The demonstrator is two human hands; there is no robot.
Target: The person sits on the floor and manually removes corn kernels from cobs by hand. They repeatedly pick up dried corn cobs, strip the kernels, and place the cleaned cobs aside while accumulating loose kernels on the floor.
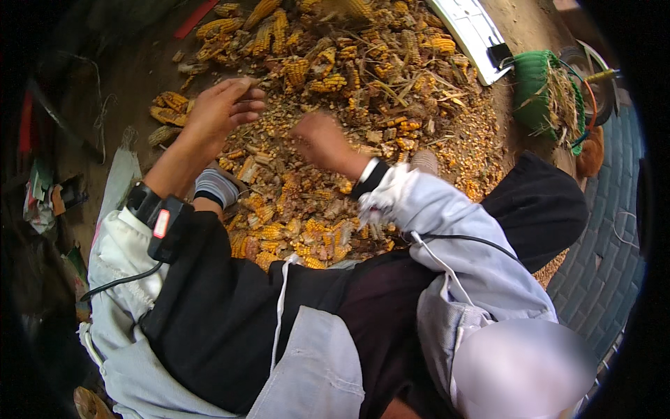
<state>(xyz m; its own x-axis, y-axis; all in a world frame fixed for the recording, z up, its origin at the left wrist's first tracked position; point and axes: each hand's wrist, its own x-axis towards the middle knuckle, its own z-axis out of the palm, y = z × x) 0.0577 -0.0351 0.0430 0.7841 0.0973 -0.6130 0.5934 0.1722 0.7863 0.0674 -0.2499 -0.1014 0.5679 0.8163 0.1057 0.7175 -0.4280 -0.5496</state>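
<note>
Above a heap of maize kernels and broken cobs (pixel 293 199), my left hand (pixel 225 105) hangs with its fingers loosely bent and slightly apart. Nothing shows in it. My right hand (pixel 322 139) is curled and blurred by motion, low over the middle of the heap; its back hides whatever may be inside. Beyond both hands lie yellow maize cobs (pixel 296 70), some partly stripped, mixed with dry husks. Loose kernels (pixel 473 141) spread to the right. Several cobs (pixel 170 107) lie just left of my left hand.
My striped sock (pixel 215 186) and black trouser knee (pixel 534 209) flank the heap. A white panel (pixel 471 39) borders it at upper right, beside a green basket (pixel 534 94) holding dry plant scraps. A wheel (pixel 581 78) stands behind. Grey-blue paving (pixel 602 262) runs along the right.
</note>
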